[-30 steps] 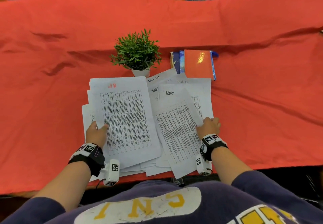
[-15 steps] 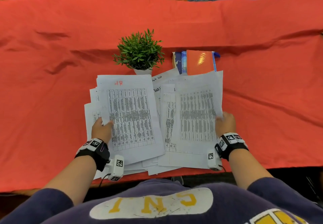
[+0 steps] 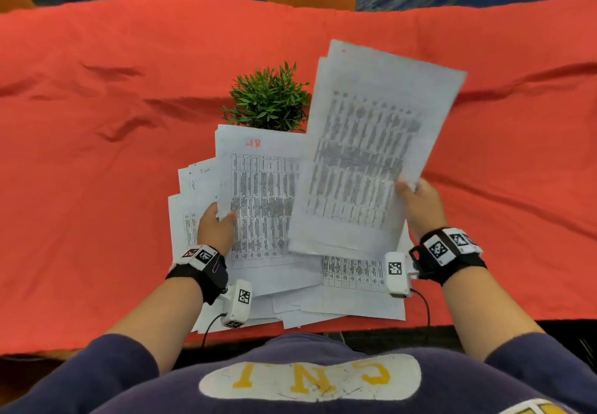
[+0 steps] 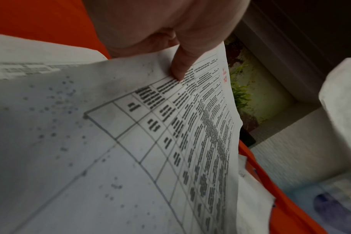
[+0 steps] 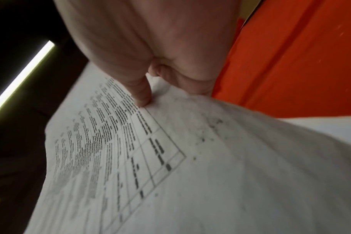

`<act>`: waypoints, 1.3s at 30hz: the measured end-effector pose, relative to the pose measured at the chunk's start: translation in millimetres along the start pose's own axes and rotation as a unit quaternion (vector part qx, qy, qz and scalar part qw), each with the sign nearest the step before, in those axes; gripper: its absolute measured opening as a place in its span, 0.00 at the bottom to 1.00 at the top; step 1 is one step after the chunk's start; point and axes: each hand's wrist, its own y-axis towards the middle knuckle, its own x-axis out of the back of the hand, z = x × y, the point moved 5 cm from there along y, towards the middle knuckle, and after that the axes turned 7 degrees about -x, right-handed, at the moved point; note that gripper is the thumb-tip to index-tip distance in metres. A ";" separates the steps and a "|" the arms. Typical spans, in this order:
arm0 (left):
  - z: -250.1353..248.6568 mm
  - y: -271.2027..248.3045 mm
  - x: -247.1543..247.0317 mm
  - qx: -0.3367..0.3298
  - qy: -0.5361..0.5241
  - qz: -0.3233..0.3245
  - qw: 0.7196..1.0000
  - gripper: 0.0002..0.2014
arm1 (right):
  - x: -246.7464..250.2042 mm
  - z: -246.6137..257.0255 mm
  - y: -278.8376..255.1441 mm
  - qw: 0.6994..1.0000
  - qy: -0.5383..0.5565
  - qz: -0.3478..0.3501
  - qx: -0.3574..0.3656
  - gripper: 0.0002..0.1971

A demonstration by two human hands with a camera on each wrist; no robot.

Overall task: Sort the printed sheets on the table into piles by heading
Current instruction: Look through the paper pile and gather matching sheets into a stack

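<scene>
**Head cam: right hand's pulled a couple of sheets off the heap**

Head view shows the lifted sheets [image 3: 371,155] up in the air now, tilted toward the far right. Half a second back they were lying flat on the right side of the heap [image 3: 355,297], so that's a clean pick. Looks like two sheets together, judging by the doubled top edge. Right hand [image 3: 420,203] has its grip pinched on their lower right edge, thumb on the printed side in the wrist view. Print's too blurred to read any heading.

Left hand [image 3: 216,229] hasn't really moved: grip pinched on the left edge of the red-headed sheet [image 3: 258,194], which sits on top of the left part of the heap, near edge of the worktop [image 3: 97,155].

My guess is the lifted pair is headed for open cloth on the right to start a pile. Most of the sorting's still to do. Plant [image 3: 268,100] sits just behind the heap.
</scene>
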 end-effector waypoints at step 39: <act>34.9 -0.4 29.0 0.032 -0.024 -0.045 0.998 0.18 | -14.0 -120.5 -5.1 0.901 -0.349 -0.046 -0.252 0.43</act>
